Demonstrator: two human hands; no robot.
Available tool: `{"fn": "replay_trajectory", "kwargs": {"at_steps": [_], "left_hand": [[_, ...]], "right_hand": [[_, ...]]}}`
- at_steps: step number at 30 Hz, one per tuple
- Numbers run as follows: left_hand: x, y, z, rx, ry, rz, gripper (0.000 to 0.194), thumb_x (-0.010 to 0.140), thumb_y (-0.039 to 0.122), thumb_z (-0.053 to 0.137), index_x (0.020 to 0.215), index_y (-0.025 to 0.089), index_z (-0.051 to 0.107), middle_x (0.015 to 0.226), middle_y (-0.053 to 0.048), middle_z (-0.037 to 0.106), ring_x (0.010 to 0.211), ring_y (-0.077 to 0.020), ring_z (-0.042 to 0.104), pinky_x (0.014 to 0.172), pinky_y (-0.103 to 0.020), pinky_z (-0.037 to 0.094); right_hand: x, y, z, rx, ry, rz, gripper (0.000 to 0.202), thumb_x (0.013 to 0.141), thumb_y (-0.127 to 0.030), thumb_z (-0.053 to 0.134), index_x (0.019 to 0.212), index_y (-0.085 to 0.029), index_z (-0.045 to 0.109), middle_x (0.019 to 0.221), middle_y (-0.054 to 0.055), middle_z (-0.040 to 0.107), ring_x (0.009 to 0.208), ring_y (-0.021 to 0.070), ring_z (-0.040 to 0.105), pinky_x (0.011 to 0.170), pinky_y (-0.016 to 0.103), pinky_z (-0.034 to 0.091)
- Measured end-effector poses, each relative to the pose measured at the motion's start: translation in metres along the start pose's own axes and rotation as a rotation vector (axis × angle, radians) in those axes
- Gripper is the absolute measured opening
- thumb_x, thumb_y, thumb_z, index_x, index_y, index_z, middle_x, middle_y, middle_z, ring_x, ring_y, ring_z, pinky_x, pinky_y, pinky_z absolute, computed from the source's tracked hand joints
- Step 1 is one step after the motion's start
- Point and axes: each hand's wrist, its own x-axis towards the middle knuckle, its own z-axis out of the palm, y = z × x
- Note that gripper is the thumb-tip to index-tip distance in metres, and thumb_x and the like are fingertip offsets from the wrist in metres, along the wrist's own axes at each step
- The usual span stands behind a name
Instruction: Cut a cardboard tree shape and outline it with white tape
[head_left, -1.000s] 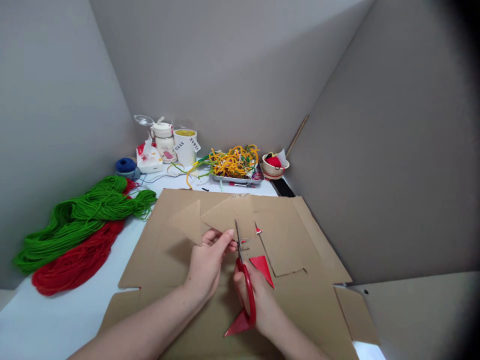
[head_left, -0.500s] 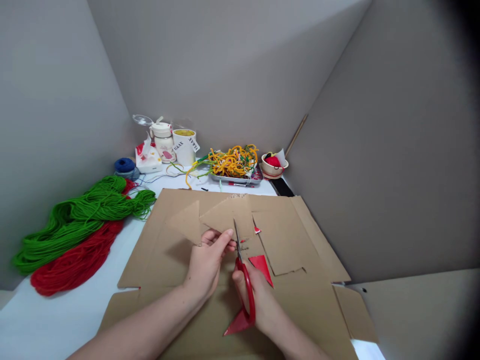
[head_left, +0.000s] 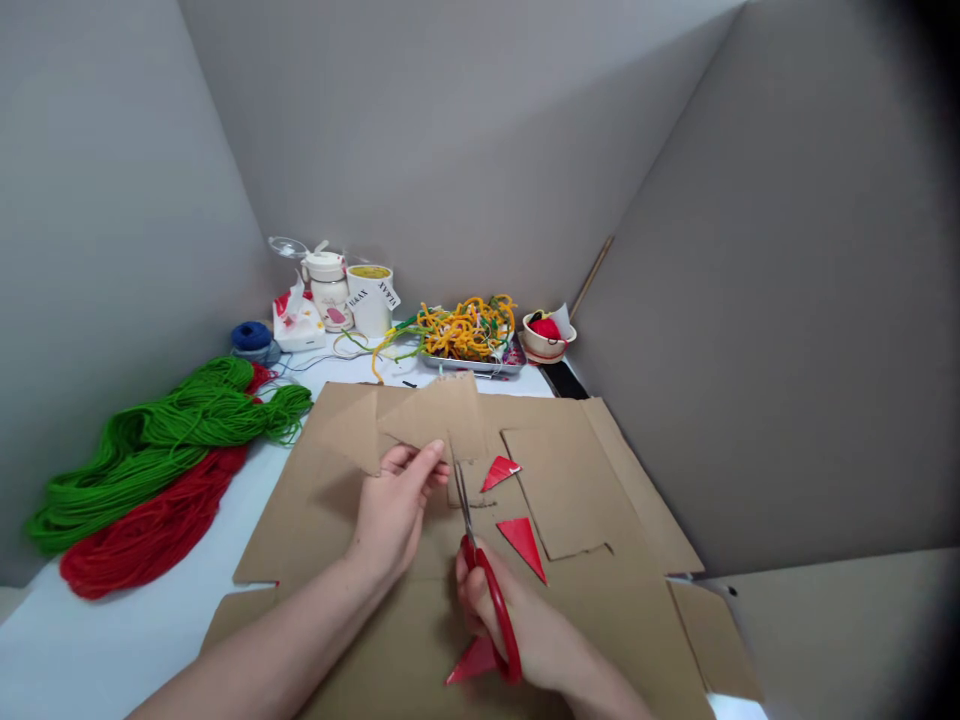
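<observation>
My left hand (head_left: 401,495) pinches a cut piece of cardboard (head_left: 442,410) between thumb and fingers, holding it above a large flat cardboard sheet (head_left: 360,630). Red-handled scissors (head_left: 499,610) are gripped in my right hand (head_left: 499,600), their blades slightly apart and pointing away from me, beside the fingertips of my left hand. Several red triangular pieces lie on the sheet: one (head_left: 500,471) right of the blade tips, another (head_left: 523,547) right of my right hand, and one (head_left: 472,662) partly behind the scissor handles.
Green yarn (head_left: 172,425) and red yarn (head_left: 157,525) lie at the left. Along the back stand a tissue box (head_left: 298,325), a white bottle (head_left: 328,290), a white container (head_left: 370,305), a tray (head_left: 480,368) of orange yarn and a bowl (head_left: 547,345) with red yarn.
The held cardboard and my left hand have moved a little left. My right hand with the scissors has drawn slightly back and left, uncovering more of the red piece near the blades.
</observation>
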Motion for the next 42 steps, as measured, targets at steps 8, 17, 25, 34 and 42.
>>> {"fn": "replay_trajectory", "kwargs": {"at_steps": [8, 17, 25, 34, 42], "left_hand": [[0.018, 0.035, -0.010, 0.064, -0.153, 0.018, 0.018, 0.073, 0.022, 0.069, 0.080, 0.017, 0.054, 0.086, -0.001, 0.065, 0.076, -0.0144, 0.065, 0.070, -0.033, 0.057], [0.012, 0.043, -0.015, 0.412, -0.492, -0.156, 0.025, 0.075, 0.031, 0.066, 0.097, 0.020, 0.059, 0.092, -0.003, 0.062, 0.079, -0.0170, 0.064, 0.066, -0.034, 0.058], [0.019, 0.046, -0.021, 0.596, -0.653, -0.129, 0.021, 0.070, 0.022, 0.069, 0.088, 0.016, 0.061, 0.084, -0.006, 0.068, 0.071, -0.0159, 0.064, 0.062, -0.025, 0.051], [0.018, 0.047, -0.020, 0.503, -0.703, -0.134, 0.035, 0.070, 0.018, 0.068, 0.104, 0.019, 0.059, 0.100, -0.009, 0.069, 0.091, -0.0224, 0.066, 0.076, -0.032, 0.050], [0.017, 0.050, -0.021, 0.534, -0.737, -0.189, 0.040, 0.070, 0.019, 0.069, 0.109, 0.019, 0.060, 0.093, -0.008, 0.071, 0.088, -0.0234, 0.067, 0.075, -0.033, 0.052]], "right_hand": [[-0.017, -0.004, -0.023, 0.003, -0.107, 0.013, 0.055, 0.086, -0.069, 0.029, 0.093, -0.017, 0.047, 0.083, 0.006, 0.054, 0.067, 0.0134, 0.049, 0.060, 0.026, 0.043], [-0.011, -0.016, -0.050, -0.172, -0.144, 0.014, 0.045, 0.091, -0.059, 0.029, 0.089, -0.018, 0.047, 0.076, 0.002, 0.056, 0.059, 0.0118, 0.047, 0.058, 0.026, 0.040], [-0.006, -0.026, -0.049, -0.225, -0.223, -0.009, 0.053, 0.087, -0.067, 0.028, 0.085, -0.019, 0.048, 0.070, 0.001, 0.054, 0.062, 0.0138, 0.045, 0.063, 0.029, 0.040], [-0.001, -0.027, -0.044, -0.219, -0.284, -0.005, 0.050, 0.088, -0.065, 0.032, 0.082, -0.018, 0.046, 0.074, 0.002, 0.053, 0.063, 0.0123, 0.045, 0.062, 0.027, 0.040], [-0.002, -0.029, -0.040, -0.181, -0.282, 0.010, 0.055, 0.085, -0.070, 0.028, 0.085, -0.018, 0.046, 0.072, 0.001, 0.053, 0.060, 0.0118, 0.044, 0.060, 0.026, 0.040]]}}
